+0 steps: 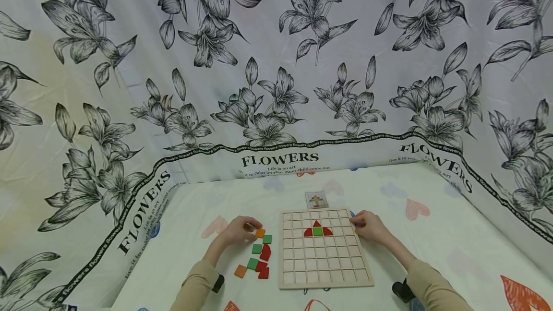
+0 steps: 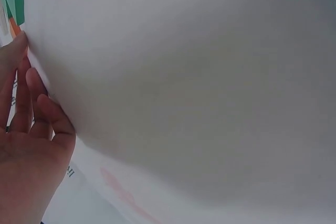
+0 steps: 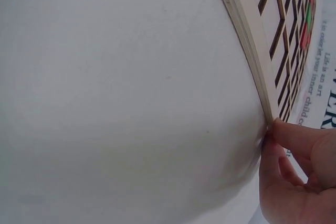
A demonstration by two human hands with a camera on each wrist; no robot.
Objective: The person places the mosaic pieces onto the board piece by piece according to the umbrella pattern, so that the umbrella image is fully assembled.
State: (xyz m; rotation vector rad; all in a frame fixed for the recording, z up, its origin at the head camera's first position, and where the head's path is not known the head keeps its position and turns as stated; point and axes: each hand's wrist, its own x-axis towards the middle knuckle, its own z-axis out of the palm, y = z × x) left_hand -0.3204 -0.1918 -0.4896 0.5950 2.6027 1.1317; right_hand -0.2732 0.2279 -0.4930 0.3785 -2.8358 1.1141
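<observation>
My left hand [image 1: 240, 230] pinches an orange square tile [image 1: 260, 233] at the top of a loose group of tiles. In the left wrist view, the thumb and fingertips [image 2: 21, 40] meet at that tile, which is mostly hidden. My right hand [image 1: 368, 225] grips the right edge of a wooden grid board [image 1: 326, 286] near its upper corner, the thumb over the rim. On the board sit a green square [image 1: 317, 231], a red triangle [image 1: 316, 223] above it, and red rounded pieces [image 1: 308, 232] on both sides.
Left of the board lie green tiles [image 1: 257, 249], red pieces [image 1: 265, 252] and another orange square [image 1: 240, 271]. A small pattern card [image 1: 317, 199] lies behind the board. A flower-printed curtain [image 1: 276, 109] surrounds the heart-patterned tablecloth [image 1: 194, 234].
</observation>
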